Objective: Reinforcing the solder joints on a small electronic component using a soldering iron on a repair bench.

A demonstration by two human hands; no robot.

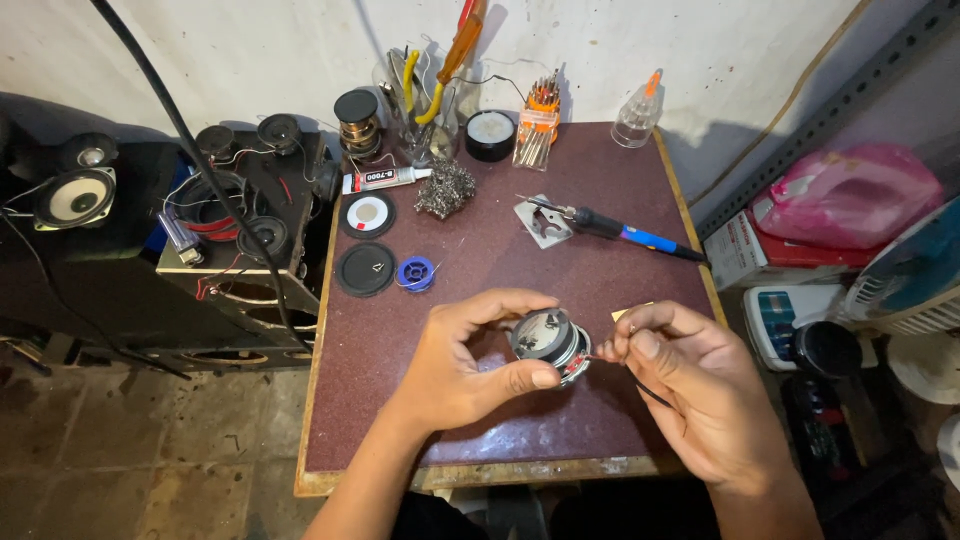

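Left hand (470, 360) grips a small round speaker driver (549, 340), thumb under the near rim, fingers curled over the far rim. Driver is metal, shiny grey magnet back, dark ring around it, short squat cylinder. It sits above the near middle of the table (560, 420), lifted off the surface as far as I can tell. Its axis tilts up and toward the camera, magnet face up-left; no real long axis, round part.

Right hand (690, 385) is just beside the driver's right edge, thumb and forefinger pinched on a thin black wire (650, 392) that runs from the driver's rim down-right under the palm. A bit of red shows at the wire joint, too small to tell more. Other fingers loosely curled.

Table top is matte maroon laminate, speckled, worn pale wooden edge at the front.

Behind: soldering iron (610, 225) with black-and-blue handle lies on its side, long axis left-right, tip on a small metal plate (540, 222) at its left end. Tangled steel wool wad (445, 188). Glue tube (385, 179) lying flat, white. Two flat black discs (366, 243) near the left edge, small blue spool (415, 273) just beside the lower one. Copper wire spool (357, 122), glass jar of pliers and tools (425, 110), black tape roll (490, 135), orange rack of screwdriver bits (538, 125), clear squeeze bottle (637, 115) along the wall. Black speaker box (250, 210) with loose drivers and wires stands left of the table.
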